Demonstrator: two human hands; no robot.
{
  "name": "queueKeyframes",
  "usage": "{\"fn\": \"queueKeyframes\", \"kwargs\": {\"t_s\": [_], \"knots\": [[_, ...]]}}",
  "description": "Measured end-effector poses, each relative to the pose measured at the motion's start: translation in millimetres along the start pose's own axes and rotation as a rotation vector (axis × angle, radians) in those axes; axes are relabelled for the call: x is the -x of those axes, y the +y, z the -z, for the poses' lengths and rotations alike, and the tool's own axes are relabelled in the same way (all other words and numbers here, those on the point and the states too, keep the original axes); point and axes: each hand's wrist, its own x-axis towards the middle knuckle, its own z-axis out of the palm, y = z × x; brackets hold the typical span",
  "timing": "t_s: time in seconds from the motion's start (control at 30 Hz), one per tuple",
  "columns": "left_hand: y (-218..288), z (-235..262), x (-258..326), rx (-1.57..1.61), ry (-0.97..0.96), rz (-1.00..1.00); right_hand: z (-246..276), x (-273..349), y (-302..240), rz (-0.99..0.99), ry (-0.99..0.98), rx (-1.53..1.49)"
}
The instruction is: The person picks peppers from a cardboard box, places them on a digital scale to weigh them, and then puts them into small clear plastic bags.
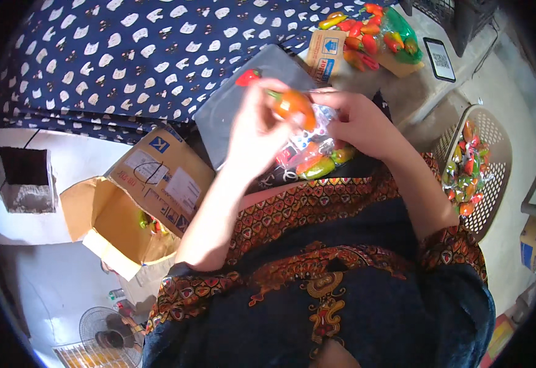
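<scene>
Cloth (127,67), navy with white cat heads, fills the upper left of the view; pale gray floor (489,86) at right. Flat gray slab (222,126) sits against the cloth, ahead of the person.

Counts: 1 slab, 1 phone (440,59) on the floor at upper right, 1 open cardboard box (167,168) at left with a few peppers inside, 1 brown perforated basket (500,162) at right with bagged peppers, 1 fan (110,339) at lower left. 1 loose red pepper (248,77) on the slab. Pepper pile (366,34) beyond the right hand, on cardboard (320,49) and beside a green bag (405,34): too overlapped to count.

Grip: left hand (259,119) clamped on 1 orange pepper (292,105), thumb on the near side, stem end toward the fingers. Right hand (357,122) fingers together on a clear plastic bag (323,126), just right of that pepper. Blurred there; can't tell if pepper and bag touch. Green pepper (319,168) plus reddish ones below the hands; inside or behind the plastic, can't tell.
</scene>
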Motion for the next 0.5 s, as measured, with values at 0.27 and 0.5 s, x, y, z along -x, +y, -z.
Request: {"fn": "queueKeyframes", "kwargs": {"t_s": [0.27,0.5], "knots": [[-37,-18,8,-0.741,-0.623,0.002,-18,13,-14,0.008,-0.079,0.061],[-42,-15,-3,-0.792,-0.783,0.091,-18,12,-7,0.145,-0.055,0.243]]}}
